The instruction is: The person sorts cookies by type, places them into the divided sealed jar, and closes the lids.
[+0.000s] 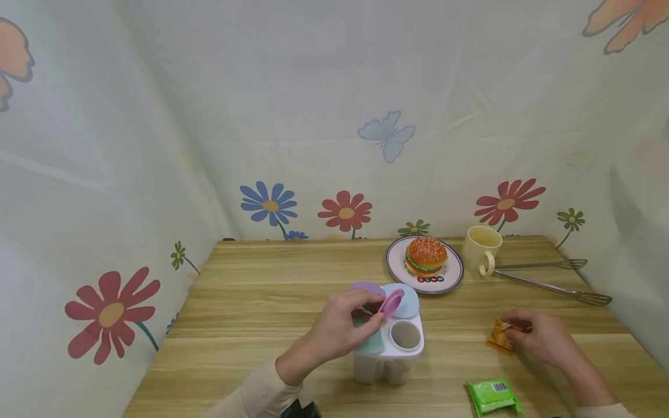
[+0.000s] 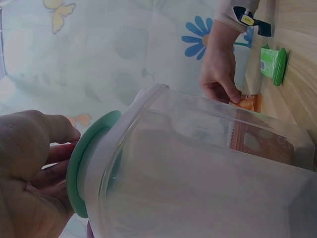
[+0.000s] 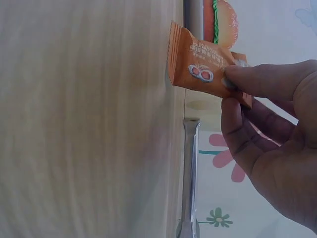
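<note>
My left hand [image 1: 340, 325] pinches a pink round lid [image 1: 392, 305] over a white container [image 1: 387, 366] with translucent sides. Beside the pink lid, the container's front right opening [image 1: 405, 335] is uncovered. A purple lid [image 1: 367, 287], a blue lid [image 1: 405, 302] and a green lid [image 2: 78, 168] cover the other openings; my hand partly hides the green one. An orange-brown packet [image 2: 262, 144] shows through the container's wall in the left wrist view. Over to the right, my right hand [image 1: 543, 339] pinches an orange snack packet [image 3: 203, 67] by one end, close over the table.
Near the front lies a green packet [image 1: 493, 396]. Behind the container is a plate [image 1: 394, 264] holding a toy hamburger [image 1: 425, 255]. A cream mug [image 1: 481, 247] stands beside it, with two metal utensils [image 1: 549, 285] lying to its right. A printed curtain [image 1: 313, 116] encloses the table [image 1: 261, 313].
</note>
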The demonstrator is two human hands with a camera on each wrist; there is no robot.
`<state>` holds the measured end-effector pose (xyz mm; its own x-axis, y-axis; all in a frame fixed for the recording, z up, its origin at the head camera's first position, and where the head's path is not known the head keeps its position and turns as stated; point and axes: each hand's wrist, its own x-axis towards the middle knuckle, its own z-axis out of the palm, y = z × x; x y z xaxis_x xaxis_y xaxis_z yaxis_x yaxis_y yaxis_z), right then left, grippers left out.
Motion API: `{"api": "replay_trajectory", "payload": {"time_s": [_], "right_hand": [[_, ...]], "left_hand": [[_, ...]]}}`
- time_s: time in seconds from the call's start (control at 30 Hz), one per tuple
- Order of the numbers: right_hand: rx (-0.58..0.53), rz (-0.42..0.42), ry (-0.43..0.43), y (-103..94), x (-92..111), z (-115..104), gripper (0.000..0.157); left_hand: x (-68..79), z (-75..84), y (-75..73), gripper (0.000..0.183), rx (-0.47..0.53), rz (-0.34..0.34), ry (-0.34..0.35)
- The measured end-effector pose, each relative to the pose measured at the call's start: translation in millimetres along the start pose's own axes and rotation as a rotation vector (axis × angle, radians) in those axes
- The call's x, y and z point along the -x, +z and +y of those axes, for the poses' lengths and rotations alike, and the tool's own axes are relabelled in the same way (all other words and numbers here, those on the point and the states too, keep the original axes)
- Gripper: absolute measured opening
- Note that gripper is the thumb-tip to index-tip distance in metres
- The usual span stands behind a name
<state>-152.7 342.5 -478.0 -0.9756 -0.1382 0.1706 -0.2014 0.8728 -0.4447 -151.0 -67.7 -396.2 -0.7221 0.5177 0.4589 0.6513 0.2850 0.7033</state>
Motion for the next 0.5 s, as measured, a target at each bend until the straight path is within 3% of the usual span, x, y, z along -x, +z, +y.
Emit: {"api": "replay_trajectory", "payload": {"time_s": [0.5], "right_hand": [[-0.050,0.021,0.004,-5.1,-2,-15,0.018]], "left_hand": [[0.5,1.3,-0.1,0.023,0.003,0.004,0.000]]}}
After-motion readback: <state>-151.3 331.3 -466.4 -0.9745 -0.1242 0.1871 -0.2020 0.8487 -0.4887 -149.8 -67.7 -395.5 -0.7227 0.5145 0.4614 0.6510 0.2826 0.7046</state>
